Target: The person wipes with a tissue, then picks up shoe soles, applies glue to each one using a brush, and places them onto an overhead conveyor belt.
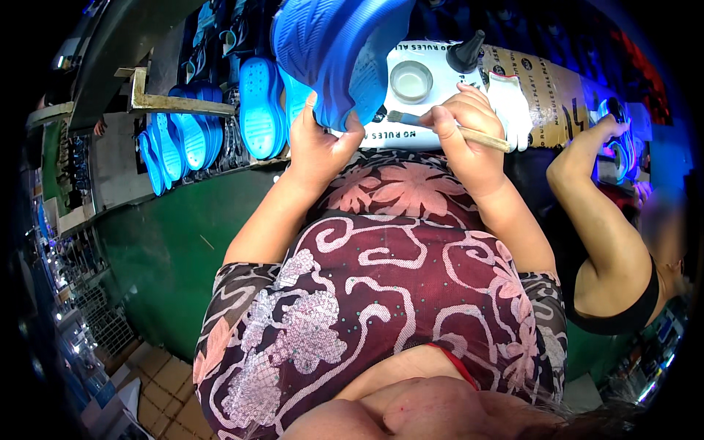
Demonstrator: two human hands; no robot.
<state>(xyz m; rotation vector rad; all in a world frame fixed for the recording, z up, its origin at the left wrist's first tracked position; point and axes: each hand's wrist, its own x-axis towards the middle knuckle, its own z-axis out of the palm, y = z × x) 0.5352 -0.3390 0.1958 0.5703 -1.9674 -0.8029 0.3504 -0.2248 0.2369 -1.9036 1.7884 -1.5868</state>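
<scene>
A blue foam shoe sole [315, 55] with a ridged side is held up in my left hand [323, 143], the thumb and fingers closed on its near end. My right hand [469, 139] grips a flat brush [484, 139] by its wooden handle. The dark bristles point left, close to the sole's near end; I cannot tell whether they touch it. Just beyond the brush, a small round bowl [411, 81] with pale liquid sits on a white printed sheet [411, 136]. Behind my right hand lies a white knitted glove [513, 106].
A black cone-tipped bottle [465, 53] stands past the bowl. Several light-blue soles [260, 110] line the left, beside a metal bracket [180, 103]. Brown printed cardboard [554, 95] covers the right side. At the far right, a co-worker's bent arm [594, 191] reaches toward a lit shoe [623, 143].
</scene>
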